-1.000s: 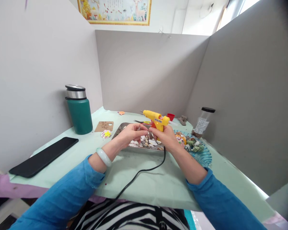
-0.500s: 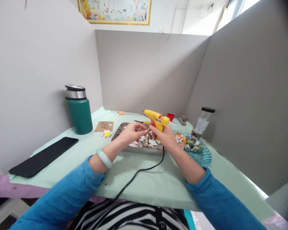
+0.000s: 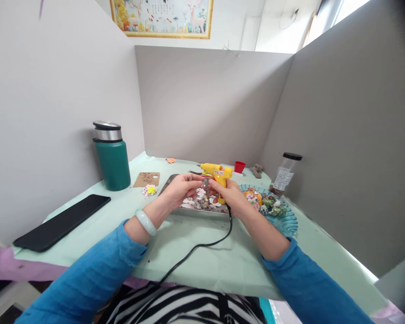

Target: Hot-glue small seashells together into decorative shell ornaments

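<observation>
My right hand point(image 3: 232, 194) is wrapped round the handle of a yellow hot glue gun point(image 3: 216, 170), its nozzle facing left and away. The gun's black cord point(image 3: 197, 245) runs down across the table to my lap. Beside it, my left hand point(image 3: 180, 189) is closed in a pinch, its fingertips close to my right thumb. A small greyish piece point(image 3: 206, 184) shows between the two hands; its kind and which fingers touch it are unclear. Below both hands lies a metal tray point(image 3: 219, 211) filled with shells and small stones point(image 3: 204, 202).
A blue glass plate point(image 3: 292, 222) with colourful stones stands at right, near a black-lidded jar point(image 3: 283, 173). Farther back are a red cup point(image 3: 239, 167) and pliers point(image 3: 195, 173). At left are a green bottle point(image 3: 113, 164), brown card point(image 3: 146, 179), flower piece point(image 3: 149, 190) and black slab point(image 3: 62, 222).
My right hand has lowered the glue gun slightly and levelled it, shifting it a little left. My left fingers stay pinched near it, and the greyish piece now shows between the hands.
</observation>
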Motion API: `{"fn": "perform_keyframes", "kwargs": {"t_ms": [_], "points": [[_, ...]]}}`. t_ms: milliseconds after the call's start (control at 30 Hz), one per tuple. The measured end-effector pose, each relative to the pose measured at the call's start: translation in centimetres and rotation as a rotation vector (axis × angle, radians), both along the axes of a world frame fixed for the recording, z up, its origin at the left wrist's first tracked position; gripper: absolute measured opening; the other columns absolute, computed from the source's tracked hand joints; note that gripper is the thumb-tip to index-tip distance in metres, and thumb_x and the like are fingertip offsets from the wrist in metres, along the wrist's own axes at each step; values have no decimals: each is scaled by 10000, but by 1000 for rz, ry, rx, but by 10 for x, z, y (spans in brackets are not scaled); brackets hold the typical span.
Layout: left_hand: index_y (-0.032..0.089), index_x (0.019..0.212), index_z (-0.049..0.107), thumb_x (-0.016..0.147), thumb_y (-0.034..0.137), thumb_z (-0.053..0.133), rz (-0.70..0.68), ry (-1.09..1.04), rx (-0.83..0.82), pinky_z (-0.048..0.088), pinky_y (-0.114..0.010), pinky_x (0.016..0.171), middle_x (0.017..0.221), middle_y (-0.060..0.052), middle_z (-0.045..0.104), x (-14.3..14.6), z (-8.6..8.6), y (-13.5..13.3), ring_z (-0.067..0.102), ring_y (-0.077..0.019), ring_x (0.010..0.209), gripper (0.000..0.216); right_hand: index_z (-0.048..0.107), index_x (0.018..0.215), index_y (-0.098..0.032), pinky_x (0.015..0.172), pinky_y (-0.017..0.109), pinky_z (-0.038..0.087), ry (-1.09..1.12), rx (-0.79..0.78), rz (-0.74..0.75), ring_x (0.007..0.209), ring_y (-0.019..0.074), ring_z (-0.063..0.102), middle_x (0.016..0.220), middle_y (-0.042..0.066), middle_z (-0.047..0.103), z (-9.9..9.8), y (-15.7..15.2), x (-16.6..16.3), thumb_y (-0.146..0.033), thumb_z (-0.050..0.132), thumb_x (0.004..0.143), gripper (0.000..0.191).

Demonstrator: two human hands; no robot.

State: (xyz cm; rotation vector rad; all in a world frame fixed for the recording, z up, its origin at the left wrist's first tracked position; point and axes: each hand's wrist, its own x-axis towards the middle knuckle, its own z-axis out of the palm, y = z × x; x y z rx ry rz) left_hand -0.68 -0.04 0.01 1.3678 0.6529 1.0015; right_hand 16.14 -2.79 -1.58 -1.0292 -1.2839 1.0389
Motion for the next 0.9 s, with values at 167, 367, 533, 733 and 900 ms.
{"fn": "perform_keyframes", "kwargs": {"t_ms": [167,367,533,733,900], "points": [[145,822,643,671,226,706,0,-28,-1,331,-195,439,400,92,338,-1,-2,3,273,-34,368,183,611,962,-195,402,227,470,70,-61,112,642,172,650,876,61,660,0,-2,2,-400,714,693,353],[136,829,653,678,262,712,-16,-19,16,355,-204,458,396,89,330,-1,-3,3,283,-42,382,206,581,844,-158,422,210,427,111,-7,109,458,89,507,592,-22,578,1,-3,4,-405,748,628,368],[148,779,650,678,278,711,-38,-4,19,364,-213,463,376,88,317,-2,-2,3,279,-47,379,175,570,877,-163,429,201,388,76,53,72,446,78,473,547,-51,536,3,-5,3,-409,726,643,374],[153,710,651,657,242,718,-53,-17,-21,349,-218,459,369,85,319,-2,-1,2,259,-38,372,123,561,879,-159,444,219,372,16,149,-33,445,84,438,513,-64,501,7,-7,-2,-361,712,651,340],[138,764,698,636,232,739,-32,-1,-35,327,-238,452,374,78,330,-2,0,2,242,-35,372,163,563,897,-168,461,231,369,-42,202,-53,455,85,434,554,-61,510,6,-6,-2,-337,686,673,306]]}}
